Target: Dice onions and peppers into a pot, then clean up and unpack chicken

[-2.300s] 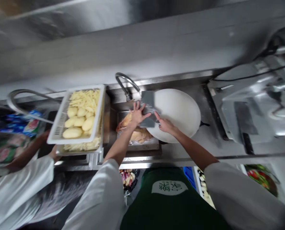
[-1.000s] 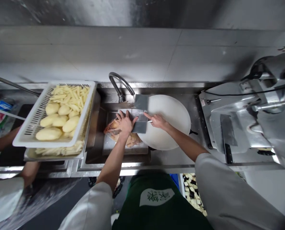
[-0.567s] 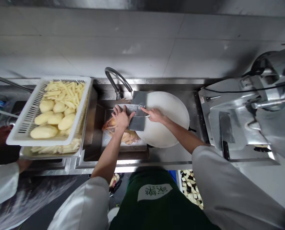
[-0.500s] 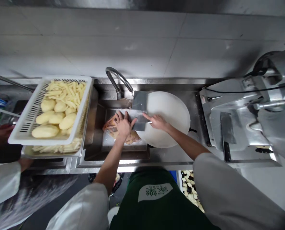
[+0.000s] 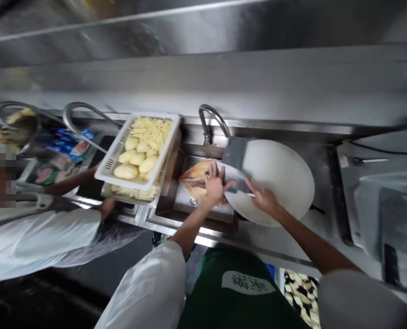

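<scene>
My right hand [image 5: 265,198] grips a kitchen knife [image 5: 235,177] whose broad blade lies flat across a grey whetstone [image 5: 236,153]. My left hand [image 5: 215,186] rests on the blade from the left, its fingers spread. The stone spans the gap between the sink edge and a round white cutting board [image 5: 285,176], under and beside my right hand. Most of the knife's handle is hidden in my fingers. Below my left hand, plucked poultry [image 5: 197,176] with yellowish-brown skin lies in the metal sink [image 5: 171,214].
Left of the sink, a white basket [image 5: 103,169] of peeled potatoes [image 5: 126,171] and cut strips sits over a metal tray. A co-worker's sleeve [image 5: 52,237] and arms are beyond it. A faucet [image 5: 206,130] rises behind the sink. Another knife [image 5: 391,265] lies at right.
The view has swung to the left, so everything sits further right and the co-worker shows more. My hands keep their places on the knife and blade over the stone.
</scene>
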A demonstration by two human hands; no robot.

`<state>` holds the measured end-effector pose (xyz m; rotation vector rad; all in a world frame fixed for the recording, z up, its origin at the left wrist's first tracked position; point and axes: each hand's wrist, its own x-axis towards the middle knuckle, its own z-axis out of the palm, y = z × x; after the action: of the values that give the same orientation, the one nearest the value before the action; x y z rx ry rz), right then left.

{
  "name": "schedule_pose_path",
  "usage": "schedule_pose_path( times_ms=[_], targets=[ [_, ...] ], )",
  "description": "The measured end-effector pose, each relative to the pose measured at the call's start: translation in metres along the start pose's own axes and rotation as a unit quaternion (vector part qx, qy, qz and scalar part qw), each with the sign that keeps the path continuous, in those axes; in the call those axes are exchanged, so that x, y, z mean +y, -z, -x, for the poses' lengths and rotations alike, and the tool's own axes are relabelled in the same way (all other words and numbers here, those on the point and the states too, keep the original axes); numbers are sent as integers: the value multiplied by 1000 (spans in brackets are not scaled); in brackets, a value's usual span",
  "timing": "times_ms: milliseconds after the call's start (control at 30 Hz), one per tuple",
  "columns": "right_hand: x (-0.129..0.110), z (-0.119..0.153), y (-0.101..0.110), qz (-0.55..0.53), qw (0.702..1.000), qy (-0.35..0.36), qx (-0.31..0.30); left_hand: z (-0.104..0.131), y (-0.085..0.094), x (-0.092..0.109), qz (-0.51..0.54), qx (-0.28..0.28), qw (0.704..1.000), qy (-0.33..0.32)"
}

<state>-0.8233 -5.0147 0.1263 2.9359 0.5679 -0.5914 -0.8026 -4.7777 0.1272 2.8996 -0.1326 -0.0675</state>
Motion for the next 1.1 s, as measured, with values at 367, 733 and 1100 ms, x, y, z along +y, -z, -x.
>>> schedule_pose_path(
  times_ms=[367, 733, 1100],
  targets=[
    [17, -52, 34, 0, 998, -69, 11, -89, 12, 1, 6, -25, 999, -31],
    [3, 7, 1, -30, 997, -63, -37, -28, -20, -1, 29, 10, 996, -84],
    [-15, 73, -46, -36, 997, -43, -50, 52, -43, 10, 64, 30, 994, -89]
  ],
)
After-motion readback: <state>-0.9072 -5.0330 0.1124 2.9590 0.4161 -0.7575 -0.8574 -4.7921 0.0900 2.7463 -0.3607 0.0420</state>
